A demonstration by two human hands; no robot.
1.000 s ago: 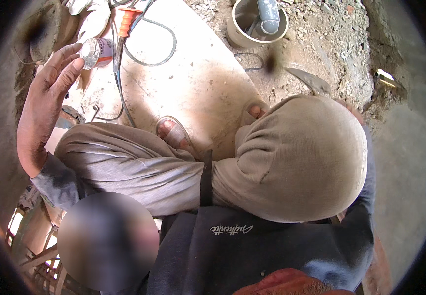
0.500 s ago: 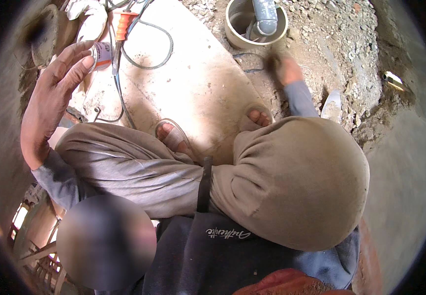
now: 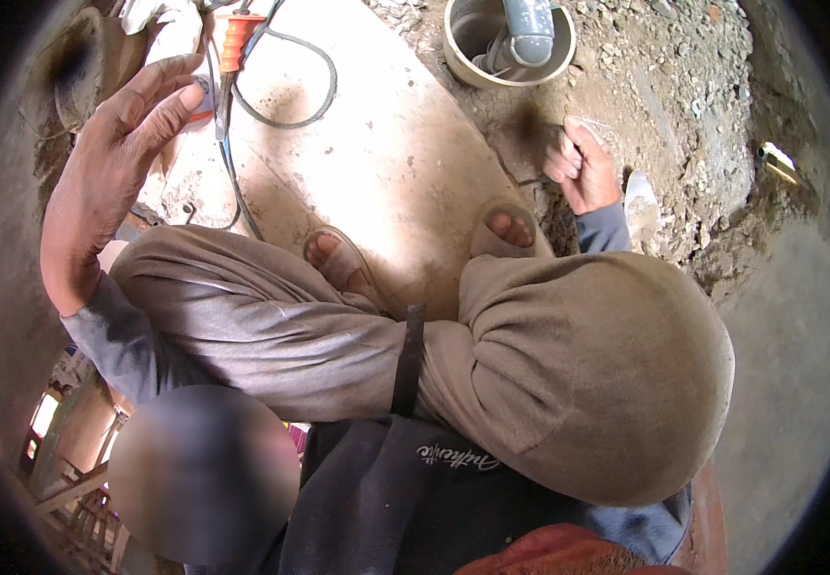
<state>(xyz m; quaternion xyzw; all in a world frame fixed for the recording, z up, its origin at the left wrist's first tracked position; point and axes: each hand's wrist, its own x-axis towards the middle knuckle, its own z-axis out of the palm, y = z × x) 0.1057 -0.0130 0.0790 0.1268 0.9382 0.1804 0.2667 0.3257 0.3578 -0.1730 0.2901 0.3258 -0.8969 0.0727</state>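
Observation:
At the left my left hand [image 3: 123, 144] is raised above my bent knee, its thumb and fingers apart and slightly curved. Beyond the fingertips shows part of a small white container [image 3: 203, 96] with an orange band; my thumb covers much of it. My right hand [image 3: 586, 171] is over the dirt on the right, fingers curled in and pressed together. A thin pale line shows by its fingertips, but what they grip is too small to name. Close by that wrist lies a pointed metal blade [image 3: 641, 206], like a trowel's.
A cream bucket [image 3: 453, 59] with a grey pipe elbow [image 3: 530, 43] in it stands ahead. An orange-handled chisel [image 3: 234, 43] and dark cable [image 3: 331, 88] lie on the pale board [image 3: 386, 134] under my sandalled feet. Rubble [image 3: 683, 96] covers the right side.
My right hand has drawn back toward me and slightly right, its fingers now curled. The left hand has shifted a little forward and right, covering more of the container.

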